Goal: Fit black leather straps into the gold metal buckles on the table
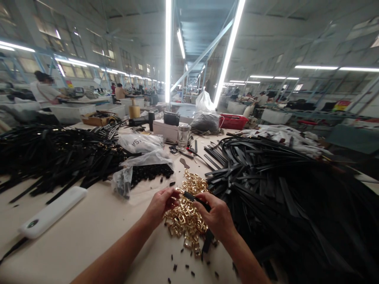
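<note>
My left hand (160, 205) and my right hand (217, 216) meet over a heap of gold metal buckles (187, 221) on the beige table (89, 232). My right hand is closed on a black strap (192, 198) whose end points toward the left hand; the rest of the strap drops below the hand. My left hand's fingers are pinched at the strap's end, over the buckles; what they hold is too small to make out. Small black loops (189, 270) lie scattered near the table's front.
A large pile of black straps (266, 185) fills the right side; another pile of black straps (56, 157) lies at the left. A plastic bag of black pieces (145, 171), a white flat device (51, 213), a glass jar (183, 136) and boxes stand farther back. People work at distant tables.
</note>
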The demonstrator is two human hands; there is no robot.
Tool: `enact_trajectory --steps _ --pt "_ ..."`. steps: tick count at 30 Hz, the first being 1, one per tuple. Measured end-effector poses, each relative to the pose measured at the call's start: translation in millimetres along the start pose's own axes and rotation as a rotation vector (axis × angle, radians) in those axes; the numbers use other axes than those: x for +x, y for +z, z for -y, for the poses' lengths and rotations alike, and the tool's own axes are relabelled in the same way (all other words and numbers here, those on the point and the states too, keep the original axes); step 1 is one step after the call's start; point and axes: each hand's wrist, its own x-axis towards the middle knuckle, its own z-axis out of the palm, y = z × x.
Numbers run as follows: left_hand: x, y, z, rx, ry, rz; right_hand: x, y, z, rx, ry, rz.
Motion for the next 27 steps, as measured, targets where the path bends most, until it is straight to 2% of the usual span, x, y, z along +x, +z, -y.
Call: enact_trajectory --steps 5,8,13,16,19,27 --pt "5.8 -3.1 -9.9 -0.086 0.174 -0.202 0.4 -1.4 0.2 0.013 0.001 -0.001" --pt "4.6 -1.5 -13.5 -0.030 0.247 -0.191 0.1 -0.1 0.2 0.007 -0.006 0.017" --pt "-2.7 4.9 -7.7 0.164 0.134 0.038 -0.9 2.2 1.3 -0.002 -0.021 0.024" --pt "-6.3 8.9 -2.4 0.202 0.043 0.124 -1.4 2.8 2.4 0.006 -0.020 0.052" --pt "-7.7 11.4 -0.9 0.114 -0.049 0.126 -1.5 3.0 1.4 0.004 0.009 0.062" --pt "-2.6 5.6 -1.4 -0.186 -0.184 0.038 0.2 0.7 -8.7 -0.023 0.069 0.080"
